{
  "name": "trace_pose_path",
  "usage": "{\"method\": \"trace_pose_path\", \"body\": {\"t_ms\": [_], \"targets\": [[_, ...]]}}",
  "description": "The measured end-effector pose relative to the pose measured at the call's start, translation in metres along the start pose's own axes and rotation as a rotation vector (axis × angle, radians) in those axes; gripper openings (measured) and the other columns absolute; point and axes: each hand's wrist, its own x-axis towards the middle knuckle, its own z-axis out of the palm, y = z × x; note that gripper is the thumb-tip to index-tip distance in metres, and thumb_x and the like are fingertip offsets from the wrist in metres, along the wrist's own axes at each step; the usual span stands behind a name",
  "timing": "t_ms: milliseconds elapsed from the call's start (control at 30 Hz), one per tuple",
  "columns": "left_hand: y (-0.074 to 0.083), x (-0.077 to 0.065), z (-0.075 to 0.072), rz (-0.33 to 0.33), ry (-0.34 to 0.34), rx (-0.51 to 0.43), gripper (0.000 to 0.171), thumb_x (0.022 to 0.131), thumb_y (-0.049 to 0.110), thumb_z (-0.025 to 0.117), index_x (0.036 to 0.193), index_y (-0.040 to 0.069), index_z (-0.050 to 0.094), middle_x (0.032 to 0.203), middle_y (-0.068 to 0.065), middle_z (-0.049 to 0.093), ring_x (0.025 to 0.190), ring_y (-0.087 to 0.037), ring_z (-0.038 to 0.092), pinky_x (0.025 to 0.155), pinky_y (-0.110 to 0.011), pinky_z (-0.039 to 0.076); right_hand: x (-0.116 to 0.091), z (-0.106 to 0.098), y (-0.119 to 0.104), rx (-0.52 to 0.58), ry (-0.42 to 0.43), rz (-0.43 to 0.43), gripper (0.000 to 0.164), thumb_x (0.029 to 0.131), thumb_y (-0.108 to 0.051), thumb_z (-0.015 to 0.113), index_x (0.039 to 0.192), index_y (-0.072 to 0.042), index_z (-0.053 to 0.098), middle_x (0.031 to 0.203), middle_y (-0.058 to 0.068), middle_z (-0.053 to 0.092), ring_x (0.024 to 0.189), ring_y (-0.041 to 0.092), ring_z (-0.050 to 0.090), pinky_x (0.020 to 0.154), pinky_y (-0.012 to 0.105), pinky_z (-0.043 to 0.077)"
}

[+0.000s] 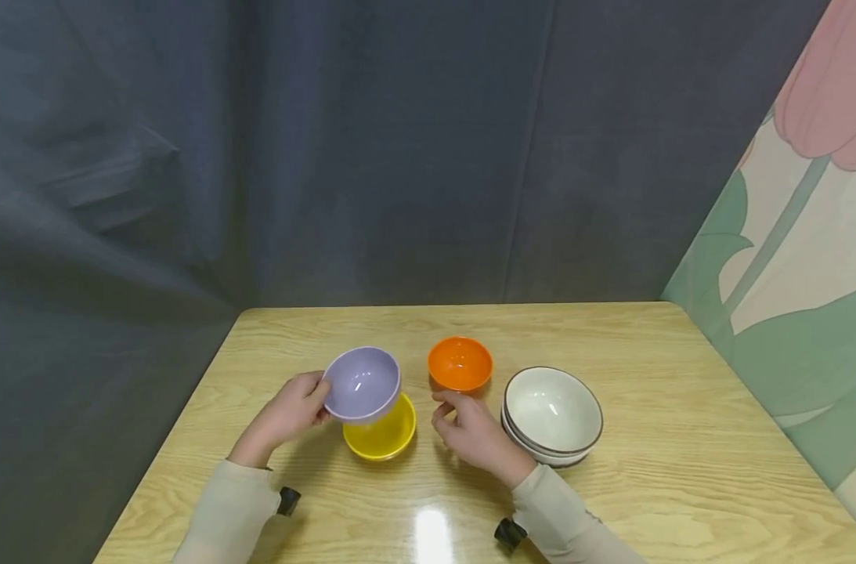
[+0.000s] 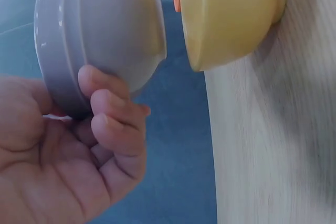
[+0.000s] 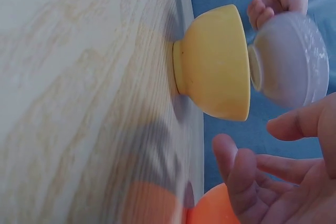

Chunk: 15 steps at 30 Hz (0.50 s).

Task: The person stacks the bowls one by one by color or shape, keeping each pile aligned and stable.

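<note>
A purple bowl [image 1: 362,384] is tilted slightly above the yellow bowl [image 1: 381,439], which stands upright on the table. My left hand [image 1: 295,409] grips the purple bowl by its left side, thumb at the rim and fingers curled beneath. In the left wrist view a gap shows between the purple bowl's foot [image 2: 160,30] and the yellow bowl [image 2: 231,19]. My right hand [image 1: 473,432] holds nothing, its fingers loosely bent just in front of the orange bowl [image 1: 460,364]. In the right wrist view its thumb and fingers [image 3: 226,153] are apart.
Right of my right hand stands a stack of white bowls [image 1: 553,411] with dark rims, close to the forearm. The wooden table [image 1: 681,439] ends at a dark curtain [image 1: 428,157] behind. A floral panel [image 1: 808,274] borders the right side.
</note>
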Motion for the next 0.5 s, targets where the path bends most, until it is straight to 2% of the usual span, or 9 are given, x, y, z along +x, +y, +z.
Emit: {"method": "trace_pose_path", "body": {"t_ms": [200, 500], "targets": [[-0.009, -0.008, 0.002, 0.043, -0.035, -0.004, 0.028, 0.104, 0.008, 0.038, 0.090, -0.003, 0.059, 0.065, -0.003, 0.054, 0.059, -0.013, 0.049, 0.054, -0.025, 0.044, 0.000, 0.001, 0.000, -0.002, 0.004, -0.003, 0.041, 0.094, -0.008, 0.058, 0.132, 0.008, 0.056, 0.103, 0.014, 0.066, 0.060, 0.010, 0.061, 0.052, 0.025, 0.051], [-0.019, -0.008, 0.013, -0.001, -0.033, 0.006, 0.030, 0.103, 0.006, 0.035, 0.091, -0.002, 0.061, 0.064, -0.003, 0.053, 0.058, -0.014, 0.049, 0.051, -0.024, 0.043, 0.001, 0.006, 0.000, 0.013, 0.004, -0.042, 0.038, 0.095, -0.009, 0.058, 0.130, 0.007, 0.058, 0.102, 0.012, 0.067, 0.058, 0.009, 0.061, 0.050, 0.026, 0.051]]}}
